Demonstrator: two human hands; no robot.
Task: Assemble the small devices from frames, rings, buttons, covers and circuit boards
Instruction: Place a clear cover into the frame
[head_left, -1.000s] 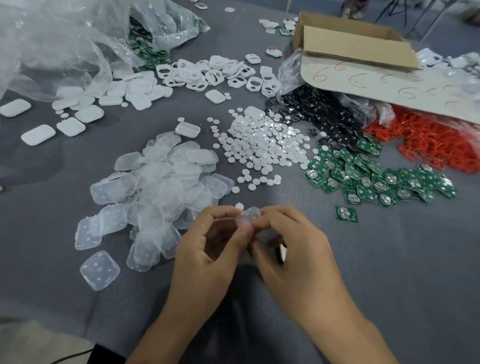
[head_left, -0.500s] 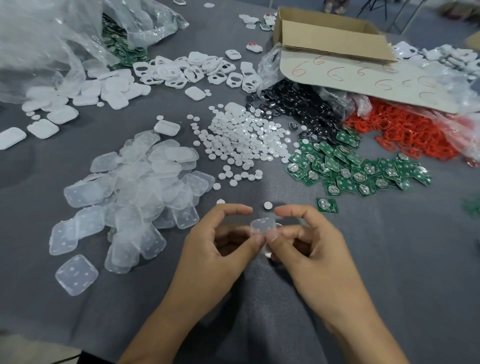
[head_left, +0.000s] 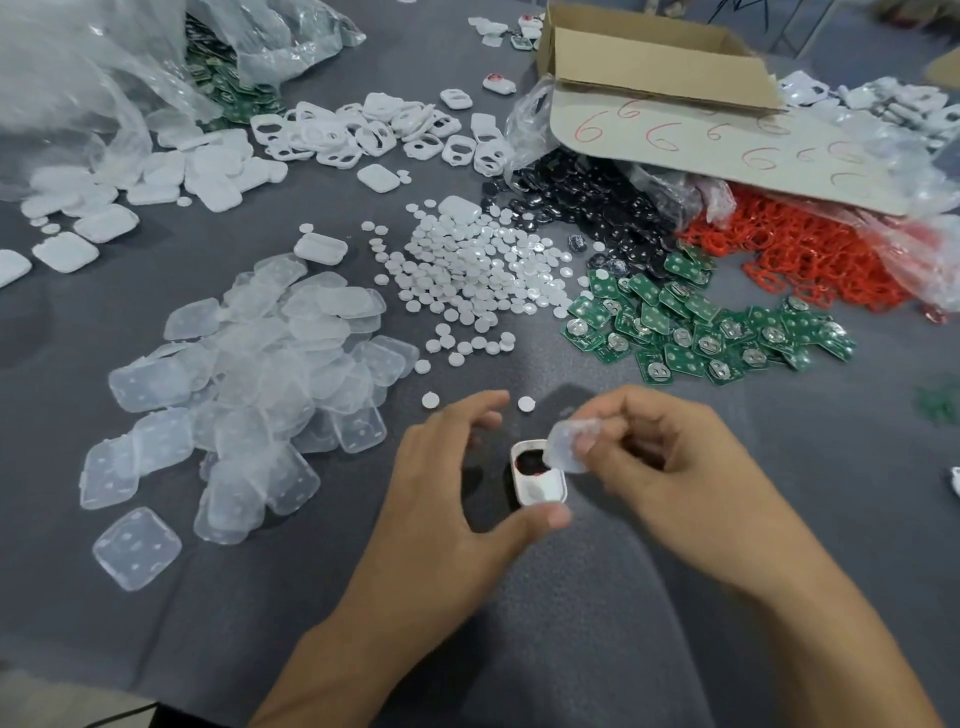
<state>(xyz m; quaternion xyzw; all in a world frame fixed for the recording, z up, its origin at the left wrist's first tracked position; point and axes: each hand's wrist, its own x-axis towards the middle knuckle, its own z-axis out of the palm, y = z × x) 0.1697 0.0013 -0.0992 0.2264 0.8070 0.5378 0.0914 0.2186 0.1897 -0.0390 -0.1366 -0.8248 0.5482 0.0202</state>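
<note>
While the left hand (head_left: 457, 493), spread, steadies the white frame (head_left: 540, 488) w/ its thumb near the bench's (head_left: 311, 597) near edge, the right hand (head_left: 675, 467) pinches 1 clear cover (head_left: 571, 444) just above, prob. to seat it.

green circuit boards (head_left: 701, 332), red rings (head_left: 810, 254), grey table (head_left: 779, 493)

Single head cam, wide-angle, looks fwd and down over grey table (head_left: 779, 519), close to hands.
</note>
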